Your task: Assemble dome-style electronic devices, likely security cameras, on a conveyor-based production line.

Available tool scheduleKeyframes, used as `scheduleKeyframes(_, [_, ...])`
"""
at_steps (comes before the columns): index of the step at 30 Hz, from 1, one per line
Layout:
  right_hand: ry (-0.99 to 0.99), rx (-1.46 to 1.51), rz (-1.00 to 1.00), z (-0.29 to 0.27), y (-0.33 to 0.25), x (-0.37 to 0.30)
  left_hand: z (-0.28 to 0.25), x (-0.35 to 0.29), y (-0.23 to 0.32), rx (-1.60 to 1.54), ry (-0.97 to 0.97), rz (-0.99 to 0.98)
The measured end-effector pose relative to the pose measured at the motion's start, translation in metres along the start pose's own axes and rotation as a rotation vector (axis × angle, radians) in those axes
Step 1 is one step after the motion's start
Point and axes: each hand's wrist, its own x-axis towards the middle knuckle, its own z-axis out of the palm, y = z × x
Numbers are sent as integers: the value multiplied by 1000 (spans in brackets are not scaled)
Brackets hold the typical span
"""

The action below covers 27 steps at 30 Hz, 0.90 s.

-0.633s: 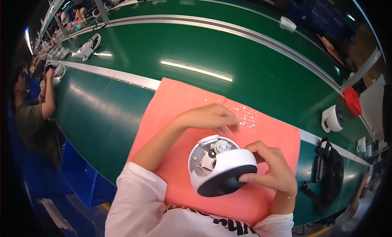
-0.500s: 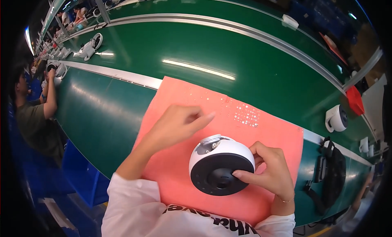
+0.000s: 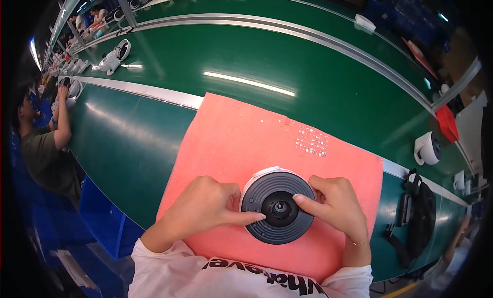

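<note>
Between my hands is a round white camera [image 3: 278, 234] with a ringed dark-grey face and a lens in its middle. Its face points up toward me, hiding most of the white housing. My left hand [image 3: 208, 208] grips the left side, the thumb lying across the face near the lens. On the right side my right hand [image 3: 336, 205] holds the rim, its thumb also by the lens and its fingers tucked behind. Under it lies a pink mat [image 3: 215, 144], with small shiny screws [image 3: 311, 142] set out in rows and a few scattered ones.
A green conveyor belt [image 3: 328, 87] with a metal rail runs beyond the mat. Another white camera [image 3: 428, 148] stands on it at right, near a red bin [image 3: 447, 124]. A black bag [image 3: 421, 216] lies right of the mat. At far left a co-worker [image 3: 46, 144] handles white parts.
My left hand has come down from over the mat onto the camera's left side. The camera has turned, so its face and lens now point up, and the opening in its housing is hidden.
</note>
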Motion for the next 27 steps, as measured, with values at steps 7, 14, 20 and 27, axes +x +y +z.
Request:
scheduleKeyframes(7, [66,-17,-64,2,0,4,-11,5,7,105,-86,-25])
scheduleKeyframes(14, [54,-44,-67,3,-4,4,-10,3,2,44,-21,-10])
scheduleKeyframes(20, [42,-137,-93,5,-6,5,-21,9,4,12,-94,-31])
scheduleKeyframes(27, [87,-142,-72,6,-12,8,-23,7,0,34,-47,32])
